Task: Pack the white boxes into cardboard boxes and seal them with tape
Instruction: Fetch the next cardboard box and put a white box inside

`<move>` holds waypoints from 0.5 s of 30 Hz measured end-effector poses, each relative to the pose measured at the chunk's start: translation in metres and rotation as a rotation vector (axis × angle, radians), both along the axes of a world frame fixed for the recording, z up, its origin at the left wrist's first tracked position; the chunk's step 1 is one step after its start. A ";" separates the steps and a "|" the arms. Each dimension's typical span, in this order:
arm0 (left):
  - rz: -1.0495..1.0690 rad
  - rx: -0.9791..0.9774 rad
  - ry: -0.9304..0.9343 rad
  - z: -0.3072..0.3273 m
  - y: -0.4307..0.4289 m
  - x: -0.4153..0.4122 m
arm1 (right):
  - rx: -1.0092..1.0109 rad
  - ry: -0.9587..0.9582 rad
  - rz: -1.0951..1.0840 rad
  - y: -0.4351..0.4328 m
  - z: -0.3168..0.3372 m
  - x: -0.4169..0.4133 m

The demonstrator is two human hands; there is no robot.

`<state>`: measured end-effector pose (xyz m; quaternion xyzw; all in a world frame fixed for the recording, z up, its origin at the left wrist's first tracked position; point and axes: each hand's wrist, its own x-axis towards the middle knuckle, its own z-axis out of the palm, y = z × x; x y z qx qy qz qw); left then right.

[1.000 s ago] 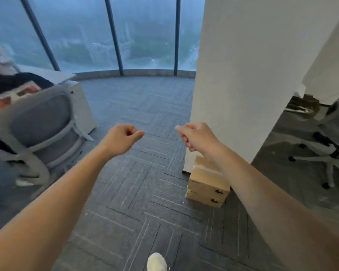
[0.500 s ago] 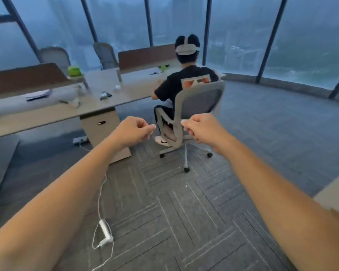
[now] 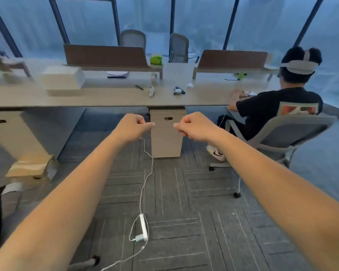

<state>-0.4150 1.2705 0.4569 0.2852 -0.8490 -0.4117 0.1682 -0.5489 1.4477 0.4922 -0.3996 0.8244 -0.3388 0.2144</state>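
Both arms are stretched out front, and here's the picture: the left hand is curled into a fist and the right hand matches it, fingers tucked in, nothing visibly held in either. They hang side by side, a gap between them, in front of the drawer unit under the desk. Now the thing that matters, the white box: it sits up on the desk, ahead and well off to the left, higher than both fists and well apart from them. Its long side runs along the desk edge, left to right, and it seems to rest on a second flat box, though blur makes that hard to call. The left hand is plainly the nearer one, so my read is that any reach starts on that side. What looks like a roll of tape stands farther back on the desk, roughly above the gap between the hands, a shade closer to the left. No cardboard box is in sight. A seated person occupies the right end of the desk, and a power strip with its cable lies on the floor below the arms.
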 end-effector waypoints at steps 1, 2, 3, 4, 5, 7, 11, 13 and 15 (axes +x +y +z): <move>0.031 -0.002 0.002 -0.002 -0.018 0.002 | 0.019 0.016 0.046 -0.022 -0.003 -0.001; 0.060 -0.002 -0.002 -0.005 -0.035 0.004 | 0.032 0.025 0.088 -0.043 -0.006 -0.003; 0.083 0.003 -0.002 -0.008 -0.051 0.004 | 0.042 0.028 0.125 -0.063 -0.010 -0.006; 0.101 0.013 -0.007 -0.012 -0.066 0.003 | 0.051 0.028 0.157 -0.083 -0.013 -0.010; 0.120 0.018 -0.016 -0.016 -0.081 0.000 | 0.057 0.027 0.189 -0.103 -0.017 -0.015; 0.159 0.023 -0.048 -0.025 -0.110 -0.010 | 0.071 0.029 0.242 -0.142 -0.027 -0.030; 0.239 0.022 -0.103 -0.045 -0.175 -0.047 | 0.077 0.038 0.342 -0.226 -0.053 -0.077; 0.278 0.020 -0.140 -0.056 -0.210 -0.072 | 0.082 0.040 0.386 -0.272 -0.064 -0.109; 0.343 0.026 -0.186 -0.065 -0.248 -0.099 | 0.091 0.029 0.449 -0.323 -0.075 -0.142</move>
